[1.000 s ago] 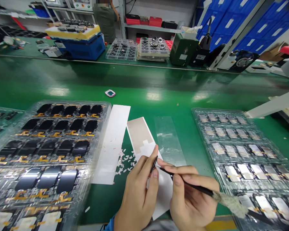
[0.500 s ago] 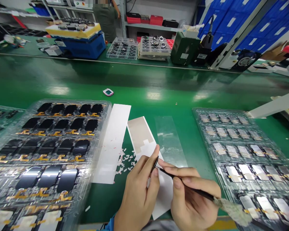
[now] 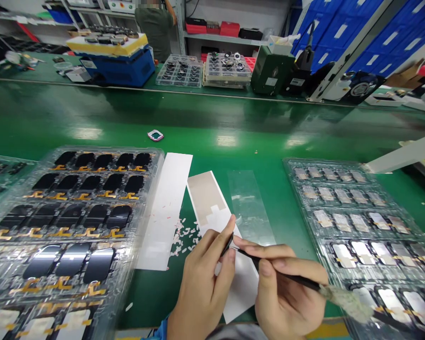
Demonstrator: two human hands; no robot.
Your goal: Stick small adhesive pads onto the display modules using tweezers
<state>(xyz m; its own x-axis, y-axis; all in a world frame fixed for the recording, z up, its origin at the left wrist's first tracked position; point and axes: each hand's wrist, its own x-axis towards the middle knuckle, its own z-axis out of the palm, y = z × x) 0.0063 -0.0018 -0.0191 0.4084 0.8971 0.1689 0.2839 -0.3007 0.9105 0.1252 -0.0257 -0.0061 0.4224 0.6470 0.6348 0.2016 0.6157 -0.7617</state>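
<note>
My left hand [image 3: 207,278] is closed, pinching a small dark flat piece [image 3: 227,244] between thumb and fingers; most of it is hidden. In my right hand [image 3: 292,288] are slim black tweezers [image 3: 301,279], their rear part wrapped in pale, worn tape [image 3: 347,302]. The tweezers' tip meets the dark piece at my left fingertips. Under both hands lies a white sheet of stickers [image 3: 207,189], its upper part bare beige backing. Small whitish scraps [image 3: 184,238] are scattered to its left, beside a blank white strip [image 3: 165,212].
On the left, a clear tray [image 3: 156,189] holds rows of black screens with orange flex cables. Another clear tray [image 3: 301,208] on the right carries silvery-backed screens. A transparent film [image 3: 250,203] lies between. Beyond, a small framed part [image 3: 156,135] rests on the green surface. A person [image 3: 156,28] stands behind.
My right hand and the tweezers have shifted slightly right and down. My left hand stays nearly still. The small framed part on the green surface has moved a little left.
</note>
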